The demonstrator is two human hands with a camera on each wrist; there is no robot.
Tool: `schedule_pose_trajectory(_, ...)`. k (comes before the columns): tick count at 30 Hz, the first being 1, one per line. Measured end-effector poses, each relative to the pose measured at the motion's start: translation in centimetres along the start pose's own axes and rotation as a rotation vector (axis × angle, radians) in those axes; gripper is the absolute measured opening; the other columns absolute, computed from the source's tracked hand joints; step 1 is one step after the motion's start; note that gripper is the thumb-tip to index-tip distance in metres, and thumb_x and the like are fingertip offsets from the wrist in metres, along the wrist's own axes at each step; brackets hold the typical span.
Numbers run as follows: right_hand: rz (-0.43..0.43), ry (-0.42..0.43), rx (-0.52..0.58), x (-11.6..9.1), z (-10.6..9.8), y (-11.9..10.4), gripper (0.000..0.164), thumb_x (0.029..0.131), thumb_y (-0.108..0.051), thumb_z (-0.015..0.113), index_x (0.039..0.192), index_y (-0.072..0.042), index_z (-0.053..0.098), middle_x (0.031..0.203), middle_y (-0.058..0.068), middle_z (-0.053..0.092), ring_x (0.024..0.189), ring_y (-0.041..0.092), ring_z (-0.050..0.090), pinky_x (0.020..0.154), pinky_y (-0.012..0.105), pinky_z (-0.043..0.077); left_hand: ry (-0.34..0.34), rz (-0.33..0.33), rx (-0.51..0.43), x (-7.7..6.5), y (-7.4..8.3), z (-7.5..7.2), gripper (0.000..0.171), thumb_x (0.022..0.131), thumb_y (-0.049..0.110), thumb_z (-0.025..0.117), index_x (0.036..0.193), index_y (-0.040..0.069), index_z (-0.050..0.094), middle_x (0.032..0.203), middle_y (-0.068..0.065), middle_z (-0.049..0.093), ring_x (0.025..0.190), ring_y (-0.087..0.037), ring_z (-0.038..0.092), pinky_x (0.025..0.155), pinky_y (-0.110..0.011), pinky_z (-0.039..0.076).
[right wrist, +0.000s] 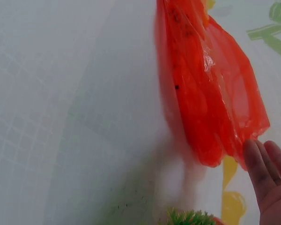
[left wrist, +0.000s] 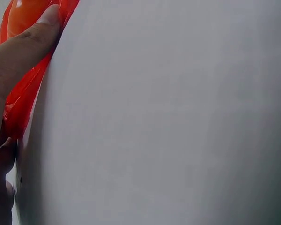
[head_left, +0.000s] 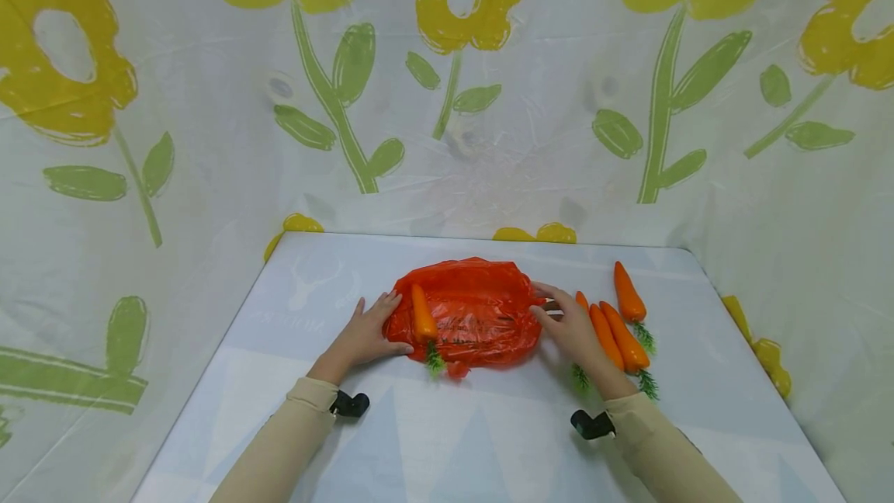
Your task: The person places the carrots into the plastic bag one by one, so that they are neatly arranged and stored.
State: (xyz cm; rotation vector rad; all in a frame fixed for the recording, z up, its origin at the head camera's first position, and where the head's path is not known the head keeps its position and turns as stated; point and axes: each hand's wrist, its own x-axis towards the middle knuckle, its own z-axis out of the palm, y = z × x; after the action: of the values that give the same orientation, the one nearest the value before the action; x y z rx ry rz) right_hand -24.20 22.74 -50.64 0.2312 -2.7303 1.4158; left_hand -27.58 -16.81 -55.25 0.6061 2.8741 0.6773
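A crinkled red plastic bag (head_left: 482,317) lies on the table between both hands. At its left end an orange toy carrot (head_left: 423,317) with a green top lies against the bag; whether film covers part of it I cannot tell. My left hand (head_left: 366,336) rests at the bag's left edge, fingers spread and thumb toward the carrot. In the left wrist view the thumb (left wrist: 25,54) presses on the red film. At the opposite end, my right hand (head_left: 569,328) touches the bag's edge with its fingertips. Its fingers (right wrist: 257,168) look nearly straight in the right wrist view.
Several more toy carrots (head_left: 624,336) lie beside and partly behind the right hand, one (head_left: 630,293) farther back. The pale table (head_left: 447,441) ends at a flower-printed curtain (head_left: 531,138) behind and at both sides.
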Motion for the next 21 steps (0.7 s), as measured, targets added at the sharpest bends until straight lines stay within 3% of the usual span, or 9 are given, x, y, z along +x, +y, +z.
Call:
schedule_pose_trajectory(14,0.022,0.015,-0.014,-0.5,-0.7,0.7,0.050,0.101,-0.028,0.066,0.148,-0.017,0.053,0.139,0.011,0.060,0.116,0.030,0.061,0.098,0.050,0.054,-0.005,0.011,-0.011,0.1,0.1,0.0,0.110,0.078,0.062,0.079,0.160,0.006,0.032,0.165,-0.013,0.029,0.154,-0.034,0.020,0.123,-0.060,0.001)
schedule_pose_trajectory(21,0.019,0.019,-0.012,-1.0,-1.8,1.5,0.050,0.101,-0.024,0.066,0.149,-0.016,0.052,0.138,0.014,0.060,0.114,0.031,0.063,0.098,0.051,0.054,-0.016,0.006,-0.007,0.3,0.0,0.2,0.111,0.078,0.063,0.079,0.160,0.006,0.031,0.166,-0.012,0.027,0.154,-0.034,0.020,0.123,-0.059,0.001)
